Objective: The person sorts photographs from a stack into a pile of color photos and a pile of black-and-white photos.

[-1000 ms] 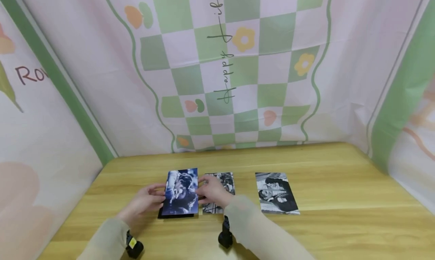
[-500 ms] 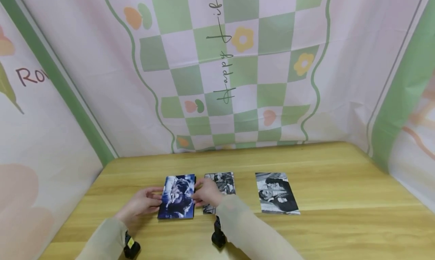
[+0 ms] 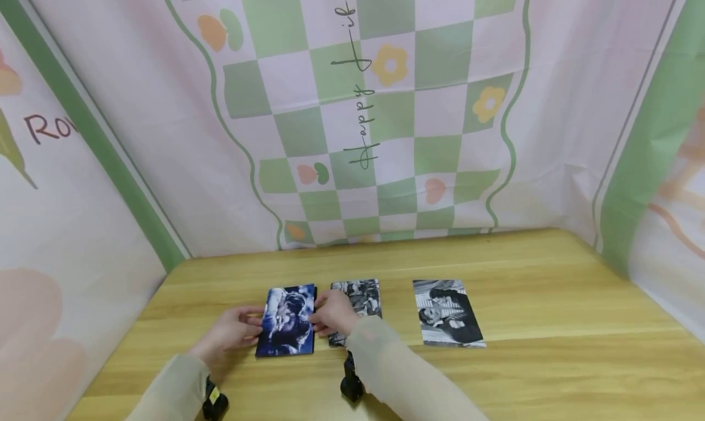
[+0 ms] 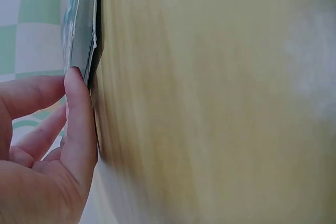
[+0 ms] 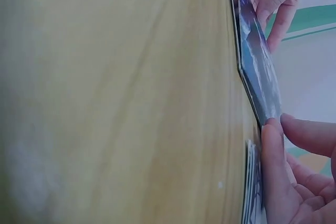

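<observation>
A blue-toned photo card [image 3: 285, 320] lies on one or more dark-edged cards at the left of the table. My left hand [image 3: 230, 331] holds its left edge, thumb and fingertips at the rim in the left wrist view, where the card [image 4: 81, 35] appears edge-on. At the opposite edge my right hand [image 3: 336, 312] pinches the card with thumb and fingers. The right wrist view shows a narrow gap between the blue card [image 5: 257, 66] and what lies below. Partly covered by my right hand is a black-and-white photo card [image 3: 366, 295].
Further right on the wooden table [image 3: 551, 311] lies another black-and-white photo card [image 3: 448, 314]. Beside my right fingers, a small stack of cards [image 5: 251, 187] shows its edges. A checkered cloth [image 3: 393, 115] hangs behind the table.
Both hands have lowered the blue photo card slightly toward me and to the left, over the dark card that showed beneath it. Over the last half second they have barely moved.
</observation>
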A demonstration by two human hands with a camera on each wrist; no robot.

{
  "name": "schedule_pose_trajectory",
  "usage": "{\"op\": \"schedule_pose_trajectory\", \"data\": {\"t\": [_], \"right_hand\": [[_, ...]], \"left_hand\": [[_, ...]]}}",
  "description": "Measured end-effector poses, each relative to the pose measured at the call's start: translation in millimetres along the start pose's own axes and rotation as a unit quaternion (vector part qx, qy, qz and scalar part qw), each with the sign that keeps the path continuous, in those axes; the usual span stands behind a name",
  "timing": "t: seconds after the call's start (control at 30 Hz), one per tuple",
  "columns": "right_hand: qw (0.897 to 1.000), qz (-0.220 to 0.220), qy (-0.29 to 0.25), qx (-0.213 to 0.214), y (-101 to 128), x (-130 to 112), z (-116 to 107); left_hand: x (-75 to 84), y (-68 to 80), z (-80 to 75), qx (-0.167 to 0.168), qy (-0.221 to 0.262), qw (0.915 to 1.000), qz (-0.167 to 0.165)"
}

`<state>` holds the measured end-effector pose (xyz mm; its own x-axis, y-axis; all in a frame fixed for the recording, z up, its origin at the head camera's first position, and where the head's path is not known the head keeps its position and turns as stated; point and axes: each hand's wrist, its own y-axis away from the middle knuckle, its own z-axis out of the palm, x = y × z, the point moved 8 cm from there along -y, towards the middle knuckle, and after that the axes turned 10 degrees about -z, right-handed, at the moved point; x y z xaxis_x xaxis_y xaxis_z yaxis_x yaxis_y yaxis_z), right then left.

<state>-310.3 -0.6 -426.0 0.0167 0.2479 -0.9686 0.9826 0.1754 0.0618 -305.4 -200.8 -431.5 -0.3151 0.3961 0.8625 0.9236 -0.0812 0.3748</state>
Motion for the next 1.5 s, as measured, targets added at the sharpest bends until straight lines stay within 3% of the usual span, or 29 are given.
{"op": "schedule_pose_trajectory", "data": {"t": [0.5, 1.0, 1.5], "right_hand": [[1.000, -0.013, -0.013, -0.014, 7, -5, -3], [0.996, -0.026, -0.067, -0.050, 10, -12, -21], [0.991, -0.040, -0.121, -0.039, 20, -20, -68]], "left_hand": [[-0.2, -0.3, -2.2, 0.057, -0.004, 0.9983, -0.011], [14.1, 9.5, -7.2, 0.064, -0.027, 0.9976, 0.002], [55.8, 20.9, 31.0, 0.026, 0.016, 0.9988, 0.039]]}}
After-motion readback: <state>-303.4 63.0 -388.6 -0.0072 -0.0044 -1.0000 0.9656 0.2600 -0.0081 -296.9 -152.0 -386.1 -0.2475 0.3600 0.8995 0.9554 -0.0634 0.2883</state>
